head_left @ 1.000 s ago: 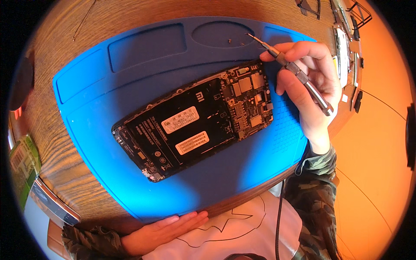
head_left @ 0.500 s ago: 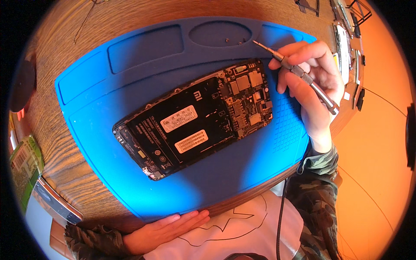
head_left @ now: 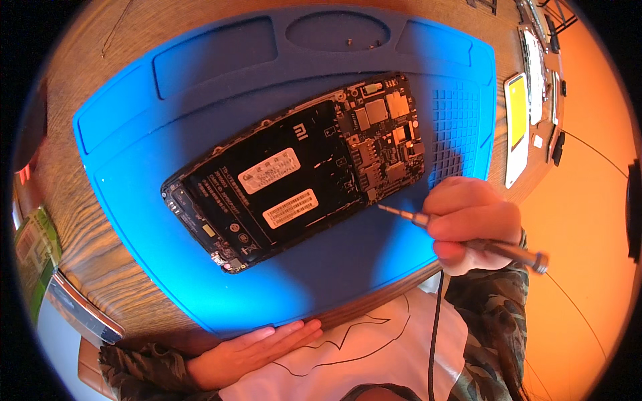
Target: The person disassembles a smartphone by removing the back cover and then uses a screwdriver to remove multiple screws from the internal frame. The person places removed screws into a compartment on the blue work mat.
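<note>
Right hand [head_left: 475,220] is curled up, knuckles on top, pinching a slim metal screwdriver [head_left: 511,252], tip just off the opened phone's [head_left: 321,167] near edge, circuit-board end. Left hand [head_left: 254,351] lies flat, fingers together, well nearer than the phone. Phone's on a blue mat [head_left: 234,301]; beyond it, the oval recess [head_left: 314,30] holds tiny bits [head_left: 349,42], too small to ID.

Broad shadow dims the blue mat [head_left: 334,267]; the screwdriver [head_left: 518,253] looks slightly blurred.
</note>
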`<state>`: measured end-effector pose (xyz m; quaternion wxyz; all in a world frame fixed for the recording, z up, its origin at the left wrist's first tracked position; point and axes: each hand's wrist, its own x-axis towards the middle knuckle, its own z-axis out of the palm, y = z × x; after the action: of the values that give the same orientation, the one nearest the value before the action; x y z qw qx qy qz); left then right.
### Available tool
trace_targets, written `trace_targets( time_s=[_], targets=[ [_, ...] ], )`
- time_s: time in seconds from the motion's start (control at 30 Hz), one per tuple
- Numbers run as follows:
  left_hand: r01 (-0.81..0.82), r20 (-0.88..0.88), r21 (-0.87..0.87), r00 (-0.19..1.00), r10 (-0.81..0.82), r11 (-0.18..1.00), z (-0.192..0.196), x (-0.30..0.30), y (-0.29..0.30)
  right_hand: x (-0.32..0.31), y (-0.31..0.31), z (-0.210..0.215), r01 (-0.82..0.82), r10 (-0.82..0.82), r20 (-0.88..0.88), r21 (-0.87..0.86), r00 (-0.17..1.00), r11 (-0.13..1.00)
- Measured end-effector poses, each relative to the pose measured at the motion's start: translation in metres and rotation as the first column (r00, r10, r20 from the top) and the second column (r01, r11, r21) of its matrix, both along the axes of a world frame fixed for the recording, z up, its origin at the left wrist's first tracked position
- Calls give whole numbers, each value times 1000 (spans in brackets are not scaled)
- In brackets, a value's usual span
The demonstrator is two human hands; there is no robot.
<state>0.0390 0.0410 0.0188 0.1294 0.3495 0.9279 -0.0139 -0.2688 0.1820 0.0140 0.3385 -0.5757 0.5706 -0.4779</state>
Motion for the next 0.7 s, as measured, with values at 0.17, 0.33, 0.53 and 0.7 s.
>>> trace_targets(
  time_s=[0.17,0.33,0.53,0.7],
  targets=[
    [-30,-17,18,999,31,999,-1,1,1,9,2,-3,78,-78,24,-9,997,997],
    [2,31,33,1000,-3,999,0,0,-2,7,0,-3,34,-34,-10,20,999,999],
    [-7,44,58,999,4,998,-1,2,-2,9,-4,-5,37,-39,-55,-33,998,999],
    [-9,51,56,999,6,998,-1,2,-2,12,-6,-7,100,-100,1,-72,995,992]
  ],
)
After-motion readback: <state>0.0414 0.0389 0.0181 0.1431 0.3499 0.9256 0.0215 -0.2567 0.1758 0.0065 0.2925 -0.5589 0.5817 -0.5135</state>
